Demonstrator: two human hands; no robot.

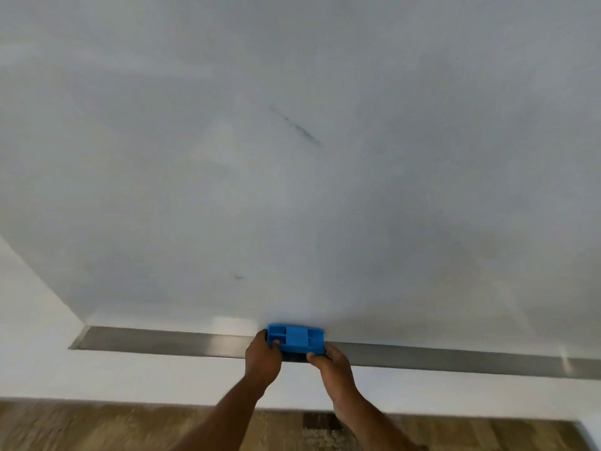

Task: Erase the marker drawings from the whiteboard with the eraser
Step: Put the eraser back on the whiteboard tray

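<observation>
One whiteboard point(292, 190), one eraser point(295, 339), two marker smudges point(296, 126), two hands point(262, 359).

There is 1 view, from a wide-angle camera worn on the person's head. It faces forward and down at a whiteboard point(292, 157) that stands close in front and fills most of the picture. The board's metal ledge point(162, 340) crosses the lower part, running from left down to right, so the view is slightly tilted. Near the bottom edge lies a strip of wooden floor point(97, 428). Both forearms reach in from the near bottom middle. The picture is slightly blurred.
</observation>
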